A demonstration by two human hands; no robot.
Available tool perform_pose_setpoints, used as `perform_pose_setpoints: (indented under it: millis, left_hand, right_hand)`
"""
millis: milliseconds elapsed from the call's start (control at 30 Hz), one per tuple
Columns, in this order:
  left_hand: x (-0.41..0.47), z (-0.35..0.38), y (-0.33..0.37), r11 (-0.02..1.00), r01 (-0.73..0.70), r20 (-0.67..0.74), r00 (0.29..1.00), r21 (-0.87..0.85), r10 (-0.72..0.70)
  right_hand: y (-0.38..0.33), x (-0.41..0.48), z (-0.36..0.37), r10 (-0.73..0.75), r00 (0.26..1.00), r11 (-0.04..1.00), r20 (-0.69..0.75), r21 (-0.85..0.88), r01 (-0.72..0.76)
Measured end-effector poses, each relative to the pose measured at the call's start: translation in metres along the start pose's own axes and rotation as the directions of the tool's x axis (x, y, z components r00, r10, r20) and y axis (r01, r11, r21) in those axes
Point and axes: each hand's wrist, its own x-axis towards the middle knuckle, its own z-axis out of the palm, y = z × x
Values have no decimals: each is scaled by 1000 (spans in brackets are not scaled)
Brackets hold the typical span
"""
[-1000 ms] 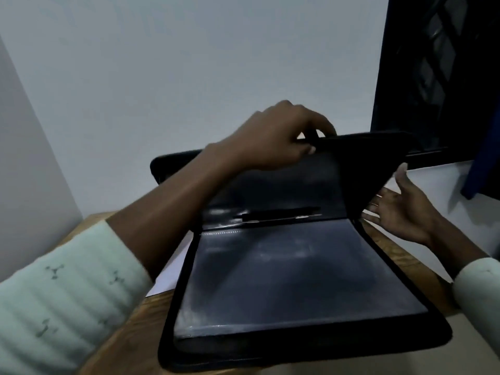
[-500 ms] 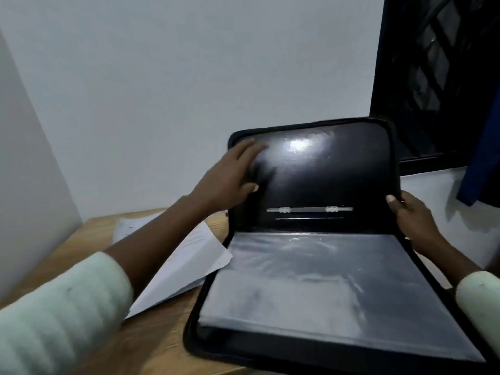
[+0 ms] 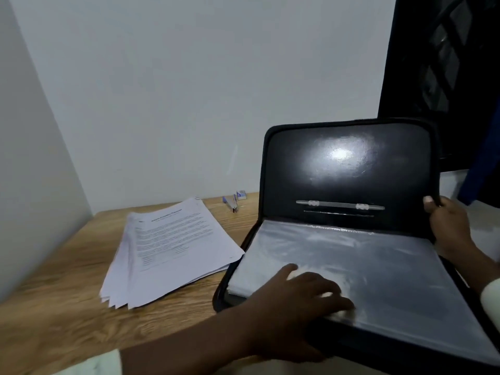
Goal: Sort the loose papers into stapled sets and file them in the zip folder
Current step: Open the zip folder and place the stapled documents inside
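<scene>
Propping zip folder [image 3: 346, 163] open, right side of table [image 3: 54, 307]: right hand [image 3: 449, 226] pinching lid edge so it won't drop, left hand [image 3: 305, 293] flat, fingers relaxed, pinning sleeves [image 3: 392, 261]. Loose papers [image 3: 173, 247] stacked left, stapler [image 3: 232, 203] far behind them.

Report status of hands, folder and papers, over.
Left hand rests on clear sleeves; right hand grips zip folder lid edge. Folder open, lid upright. Paper stack beside it, stapler behind. Nothing blocking.
</scene>
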Motion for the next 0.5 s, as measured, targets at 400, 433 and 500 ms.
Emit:
perform_pose_setpoints:
  millis: [400, 433, 500]
  left_hand:
    - [31, -73, -55, 967, 193, -497, 863, 167, -87]
    - [29, -77, -62, 961, 218, -504, 857, 171, -105]
    - [26, -82, -73, 950, 264, -527, 838, 168, -140]
  right_hand:
    - [-33, -23, -15, 31, 974, 999, -224, 16, -29]
    - [-39, -29, -8, 52, 972, 998, -231, 38, -45]
    - [-44, -32, 4, 86, 965, 995, -247, 71, -70]
